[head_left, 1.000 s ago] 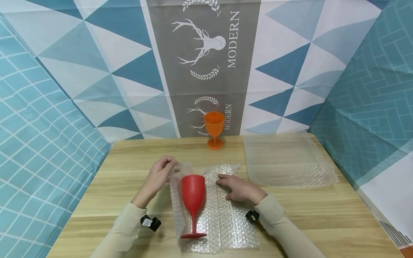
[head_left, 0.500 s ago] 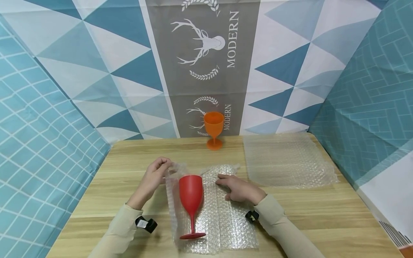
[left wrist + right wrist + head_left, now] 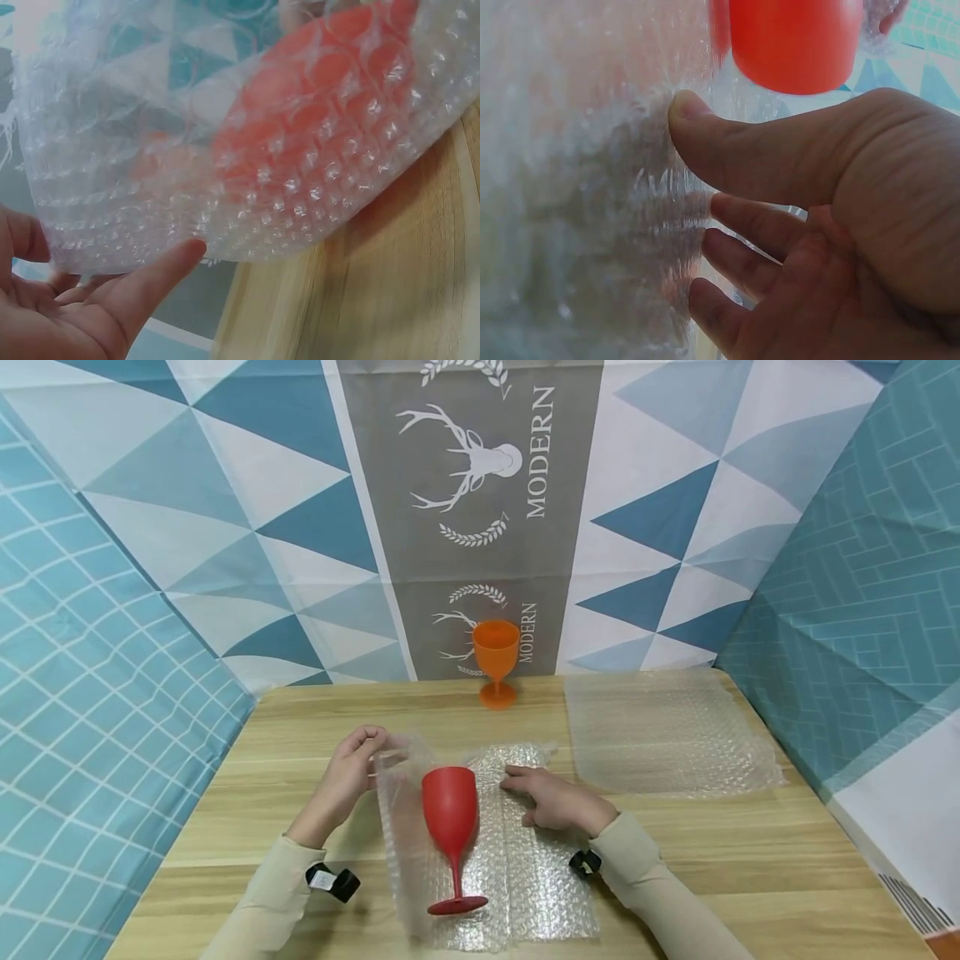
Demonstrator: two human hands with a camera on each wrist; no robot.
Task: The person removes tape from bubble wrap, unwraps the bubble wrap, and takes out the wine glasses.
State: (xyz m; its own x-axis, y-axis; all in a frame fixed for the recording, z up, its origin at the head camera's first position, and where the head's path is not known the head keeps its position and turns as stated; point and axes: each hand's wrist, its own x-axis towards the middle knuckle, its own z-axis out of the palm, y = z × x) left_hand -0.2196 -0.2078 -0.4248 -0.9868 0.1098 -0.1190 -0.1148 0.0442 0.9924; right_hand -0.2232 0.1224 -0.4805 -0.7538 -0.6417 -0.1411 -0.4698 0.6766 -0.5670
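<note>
A red goblet (image 3: 450, 810) lies on a sheet of bubble wrap (image 3: 525, 868), its bowl toward the back and its foot toward the front. At the sheet's back left corner my left hand (image 3: 348, 772) pinches the edge, and that side is lifted beside the goblet. In the left wrist view the raised wrap (image 3: 135, 217) hangs from the left hand (image 3: 97, 307), with the red goblet showing through it. My right hand (image 3: 555, 797) rests on the wrap right of the goblet, fingertips touching it, as the right wrist view also shows.
An orange goblet (image 3: 497, 652) stands upright at the table's back edge. Another bubble wrap sheet (image 3: 667, 735) lies flat at the back right. Patterned cloths hang behind and on both sides of the wooden table (image 3: 750, 877).
My left hand has moved left with the wrap's edge, drawing the left side outward. The goblet has shifted slightly, its foot now farther right. The right hand has stayed in place.
</note>
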